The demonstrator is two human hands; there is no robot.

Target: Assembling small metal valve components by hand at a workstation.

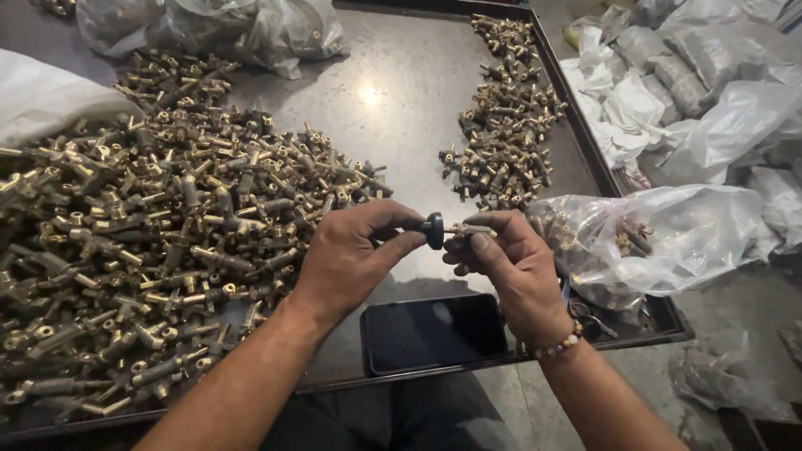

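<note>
Right above the phone (pixel 433 332), both hands meet over the tray (pixel 401 108). The left hand (pixel 347 259) pinches a black knob (pixel 433 230) between thumb and fingers, closed on it. The right hand (pixel 510 263) is clamped on a small brass fitting (pixel 468 228), whose stem points toward the knob; knob and fitting touch end to end. A bead bracelet (pixel 558 345) circles the right wrist.

The phone lies flat, screen dark, at the near edge of the tray, just below the hands. Left of the phone spreads a big pile (pixel 142 250) of brass fittings, covering most of that side of the tray. Beyond the phone, toward the far right corner of the tray, lies a smaller pile (pixel 505 117) of the same parts, well apart from the big one, with bare metal between them. Right of the phone, a clear plastic bag (pixel 660 238) with a few brass parts inside rests on the tray's edge, just beside the right hand. Far behind the phone, at the tray's top edge, sits another plastic sack (pixel 217 29). Off the tray to the right of the phone, more filled bags (pixel 693 92) lie heaped on the floor.
</note>
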